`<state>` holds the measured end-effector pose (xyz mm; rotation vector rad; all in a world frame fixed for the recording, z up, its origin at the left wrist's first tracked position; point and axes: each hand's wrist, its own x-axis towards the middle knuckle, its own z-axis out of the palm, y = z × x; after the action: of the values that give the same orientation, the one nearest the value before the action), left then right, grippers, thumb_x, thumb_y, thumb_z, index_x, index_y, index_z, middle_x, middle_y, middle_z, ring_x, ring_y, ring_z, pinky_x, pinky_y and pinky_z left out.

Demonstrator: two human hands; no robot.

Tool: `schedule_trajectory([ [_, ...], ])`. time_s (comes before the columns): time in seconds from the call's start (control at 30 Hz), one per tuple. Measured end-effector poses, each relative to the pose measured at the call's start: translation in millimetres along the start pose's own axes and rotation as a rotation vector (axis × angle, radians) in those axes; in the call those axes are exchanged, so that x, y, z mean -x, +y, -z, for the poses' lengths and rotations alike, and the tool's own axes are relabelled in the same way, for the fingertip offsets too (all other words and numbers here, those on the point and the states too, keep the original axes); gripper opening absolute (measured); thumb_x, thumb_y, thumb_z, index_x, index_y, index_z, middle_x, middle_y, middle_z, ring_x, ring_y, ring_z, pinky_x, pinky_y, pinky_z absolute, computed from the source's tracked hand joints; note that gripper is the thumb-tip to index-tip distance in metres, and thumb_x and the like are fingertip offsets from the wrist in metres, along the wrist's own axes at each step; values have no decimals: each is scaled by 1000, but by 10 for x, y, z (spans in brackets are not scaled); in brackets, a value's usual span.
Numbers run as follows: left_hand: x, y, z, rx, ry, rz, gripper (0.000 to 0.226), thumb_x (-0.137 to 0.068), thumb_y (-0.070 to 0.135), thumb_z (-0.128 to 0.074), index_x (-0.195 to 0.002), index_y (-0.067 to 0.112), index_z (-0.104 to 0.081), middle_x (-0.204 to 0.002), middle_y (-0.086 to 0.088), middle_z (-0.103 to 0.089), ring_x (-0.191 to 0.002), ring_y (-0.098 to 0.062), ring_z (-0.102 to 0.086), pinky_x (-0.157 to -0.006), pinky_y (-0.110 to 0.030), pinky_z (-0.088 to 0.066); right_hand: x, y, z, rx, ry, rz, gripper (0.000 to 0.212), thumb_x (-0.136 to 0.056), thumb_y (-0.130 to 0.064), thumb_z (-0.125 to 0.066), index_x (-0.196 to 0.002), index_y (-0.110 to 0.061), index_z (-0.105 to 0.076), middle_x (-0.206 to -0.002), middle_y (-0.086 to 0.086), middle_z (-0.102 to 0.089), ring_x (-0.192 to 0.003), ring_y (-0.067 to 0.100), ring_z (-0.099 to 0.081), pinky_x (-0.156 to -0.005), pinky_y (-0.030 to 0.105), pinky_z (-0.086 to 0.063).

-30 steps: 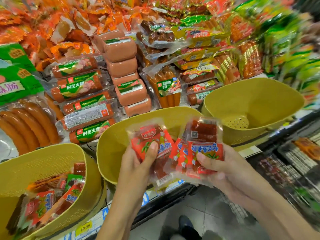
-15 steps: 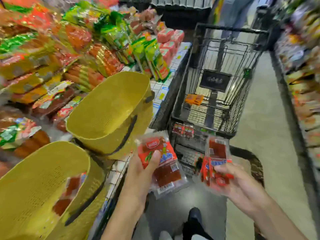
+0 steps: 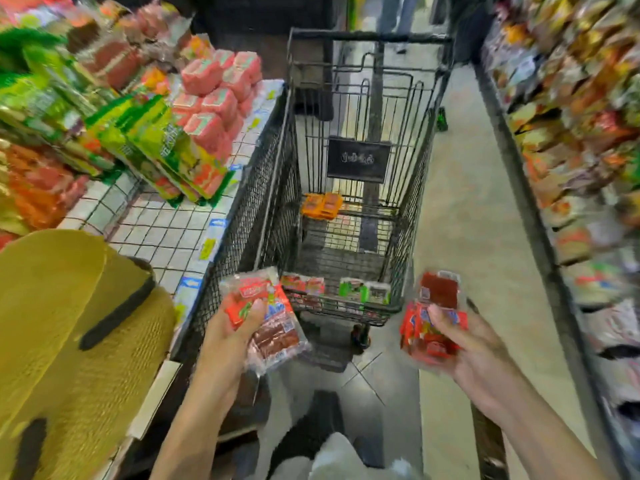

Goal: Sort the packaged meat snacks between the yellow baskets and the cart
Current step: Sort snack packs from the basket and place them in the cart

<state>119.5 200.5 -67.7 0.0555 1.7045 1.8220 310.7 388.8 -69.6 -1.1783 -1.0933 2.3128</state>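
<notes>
My left hand (image 3: 228, 341) grips a red and clear snack packet (image 3: 268, 320), thumb on its front. My right hand (image 3: 464, 344) holds a small stack of red snack packets (image 3: 433, 317). Both hands hover just short of the near end of the black wire cart (image 3: 346, 188). Inside the cart lie an orange packet (image 3: 322, 206) at the far end, red packets (image 3: 303, 285) and green packets (image 3: 363, 292) at the near end. A yellow basket (image 3: 69, 341) with black handles fills the lower left.
Shelves of packaged meat products run along the left (image 3: 156, 133) and the right (image 3: 571, 150). The aisle floor (image 3: 464, 237) runs between the cart and the right shelf. A person's legs (image 3: 398, 15) stand beyond the cart.
The view has swung right, from the sausage display and baskets to the cart. My hands have moved apart, each keeping its packets, and now sit close to the cart's near end.
</notes>
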Motion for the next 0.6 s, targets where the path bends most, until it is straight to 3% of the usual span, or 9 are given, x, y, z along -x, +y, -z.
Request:
schedule_trajectory([
  [0.13, -664, 20, -152, -61, 48, -17, 25, -91, 6, -53, -116, 4, -58, -91, -7, -71, -71, -10, -69, -70, -27, -57, -689, -103, -183, -11, -6, -10, 31, -75, -16, -65, -105, -15, -62, -87, 10, -74, -67, 24, -71, -52, 30, -56],
  [0.3, -1840, -185, -372, -234, 67, -30, 17, -92, 4, -56, -102, 17, -60, -91, 0, -68, -80, -10, -65, -77, -28, -54, -1811, 21, -459, 33, 73, -79, 39, -83, -11, -65, -121, -13, -56, -109, 15, -68, -84, 27, -69, -62, 41, -60],
  [0.4, -2556, -440, -418, -484, 67, -49, 16, -89, 8, -62, -104, 13, -61, -91, -1, -66, -83, -12, -64, -78, -32, -52, -2494, 255, -569, 91, 116, -161, 37, -90, -7, -57, -126, -15, -50, -110, 13, -66, -77, 21, -69, -59, 38, -59],
  [0.47, -2939, -652, -428, -727, 79, 0, 29, -86, 24, -66, -107, 4, -62, -93, -10, -67, -86, -24, -64, -81, -38, -51, -2894, 486, -615, 228, 112, -220, 44, -92, -9, -54, -134, -18, -43, -121, 12, -61, -88, 19, -68, -60, 30, -56],
  [0.53, -3215, -903, -449, -881, 47, 80, 47, -82, 39, -64, -108, 0, -61, -96, -13, -66, -86, -26, -63, -76, -31, -46, -3255, 764, -651, 404, 145, -243, 56, -93, -7, -53, -144, -20, -33, -137, 9, -50, -110, 23, -60, -74, 29, -55],
  [0.6, -3414, -1205, -481, -934, 37, 277, 42, -90, 26, -60, -123, 1, -51, -115, -17, -60, -103, -30, -60, -78, -28, -42, -3534, 1067, -700, 558, 200, -257, 58, -92, -5, -54, -144, -19, -33, -139, 7, -48, -114, 21, -54, -84, 31, -48],
])
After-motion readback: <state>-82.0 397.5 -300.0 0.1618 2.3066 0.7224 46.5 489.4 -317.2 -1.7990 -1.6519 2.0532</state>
